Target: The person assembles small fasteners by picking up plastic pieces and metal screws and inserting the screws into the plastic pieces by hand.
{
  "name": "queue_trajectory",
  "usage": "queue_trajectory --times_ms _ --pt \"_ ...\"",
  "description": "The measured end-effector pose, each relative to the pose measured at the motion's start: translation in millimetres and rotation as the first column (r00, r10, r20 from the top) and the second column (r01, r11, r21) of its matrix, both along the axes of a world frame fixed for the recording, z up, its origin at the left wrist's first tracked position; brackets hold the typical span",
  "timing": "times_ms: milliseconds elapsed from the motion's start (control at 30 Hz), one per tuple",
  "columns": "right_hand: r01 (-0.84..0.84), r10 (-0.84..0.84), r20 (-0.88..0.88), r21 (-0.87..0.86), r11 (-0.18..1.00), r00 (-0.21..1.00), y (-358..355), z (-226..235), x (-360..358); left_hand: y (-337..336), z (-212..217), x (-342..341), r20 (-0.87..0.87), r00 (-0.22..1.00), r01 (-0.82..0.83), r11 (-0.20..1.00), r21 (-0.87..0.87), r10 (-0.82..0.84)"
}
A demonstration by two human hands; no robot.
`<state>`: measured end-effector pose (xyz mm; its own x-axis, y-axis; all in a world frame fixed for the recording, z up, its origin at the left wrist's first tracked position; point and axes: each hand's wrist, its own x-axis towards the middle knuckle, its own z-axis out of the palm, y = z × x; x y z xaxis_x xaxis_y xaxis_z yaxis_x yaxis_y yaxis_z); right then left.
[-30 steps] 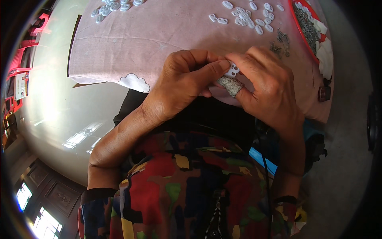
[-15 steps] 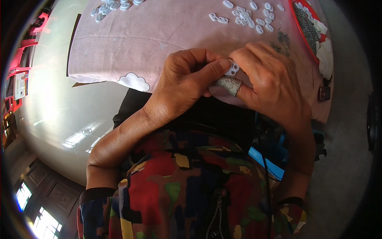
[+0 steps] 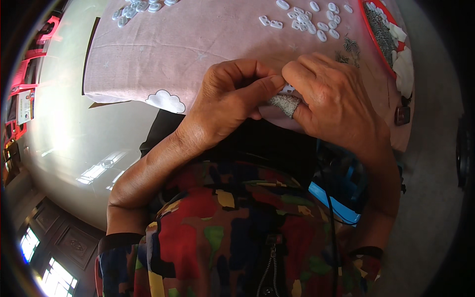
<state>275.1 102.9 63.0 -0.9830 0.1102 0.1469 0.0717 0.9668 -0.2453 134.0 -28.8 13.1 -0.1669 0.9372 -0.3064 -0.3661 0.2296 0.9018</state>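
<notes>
Plastic piece [image 3: 288,89], white with dark openings, sits between the 2 hands, mostly hidden. The left hand [image 3: 229,101] pinches it between thumb and finger; the right hand [image 3: 330,96] curls its fingers close over it, but whether they pinch cannot be told. A steady left grip and even pressure likely keep it from slipping. Rough, speckled grey cover [image 3: 284,104] wraps the right thumb; smooth ovals [image 3: 322,36] dot the pink cloth-covered surface [image 3: 148,64].

A table covered in pale pink fabric [image 3: 163,59] bears scattered small white oval plastic pieces [image 3: 321,36], thin grey metallic bits [image 3: 350,45] and a red plastic tray [image 3: 389,72].
</notes>
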Motion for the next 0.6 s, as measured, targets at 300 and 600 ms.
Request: queue_trajectory --times_ms 300,600 --pt "-0.022 0.022 0.007 -0.013 1.0 1.0 2.4 0.3 -0.9 -1.0 -0.6 -2.0 0.024 1.0 0.006 1.0 0.004 -0.006" --pt "-0.019 0.018 0.032 0.038 0.999 0.999 1.5 1.1 -0.8 -1.0 -1.0 0.9 0.015 1.0 -0.017 1.0 0.023 0.017"
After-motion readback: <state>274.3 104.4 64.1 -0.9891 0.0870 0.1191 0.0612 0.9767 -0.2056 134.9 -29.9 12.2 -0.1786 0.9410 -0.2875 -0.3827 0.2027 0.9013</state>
